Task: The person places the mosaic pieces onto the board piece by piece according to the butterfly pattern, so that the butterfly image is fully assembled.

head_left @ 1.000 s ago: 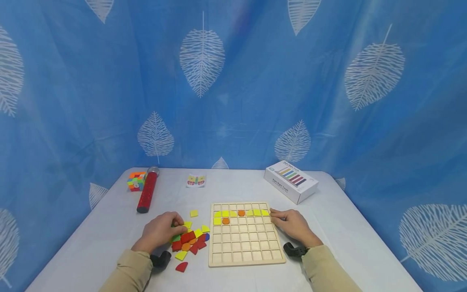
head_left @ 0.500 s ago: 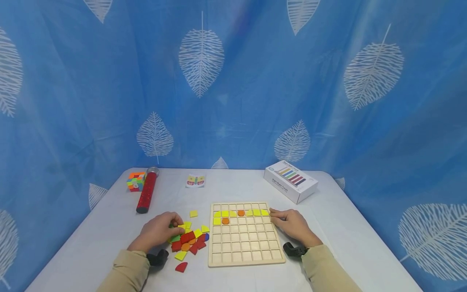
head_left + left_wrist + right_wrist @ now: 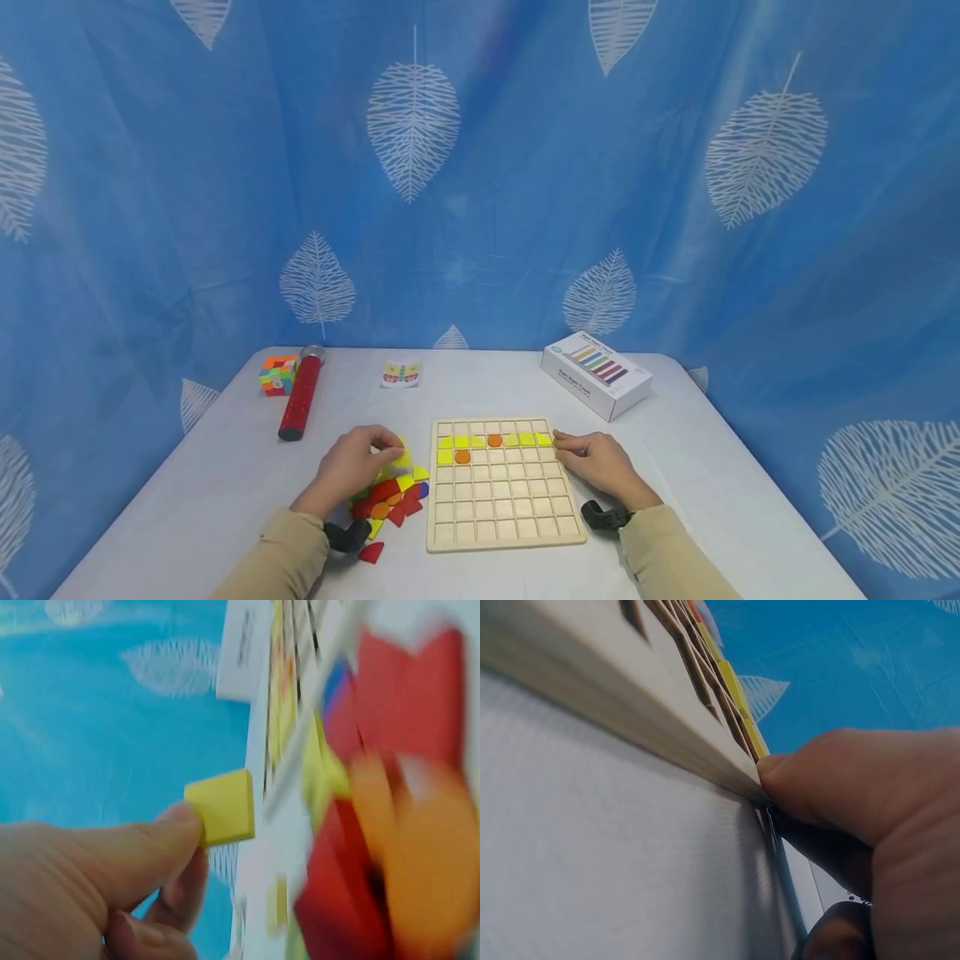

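My left hand [image 3: 354,467] pinches a yellow square tile [image 3: 221,808] between thumb and fingers, raised over the far side of a loose tile pile. The pile holds red tiles [image 3: 386,490], orange round tiles [image 3: 381,511] and yellow ones, partly hidden by the hand. To its right lies a wooden grid board [image 3: 495,508]. Yellow pieces [image 3: 461,442] and two orange discs [image 3: 494,440] sit in its second and third rows. My right hand [image 3: 600,468] touches the board's right edge with extended fingers, its thumb [image 3: 784,774] against the rim beside a yellow piece.
A small picture card [image 3: 402,374] lies beyond the pile. A puzzle cube [image 3: 278,376] and a red glittery tube [image 3: 300,398] are at the back left, a white box [image 3: 597,375] at the back right. One red quarter-round tile [image 3: 371,552] lies near the front.
My left hand has lifted from the pile, moving right and away from me with the yellow square tile. My right hand stays at the board's edge.
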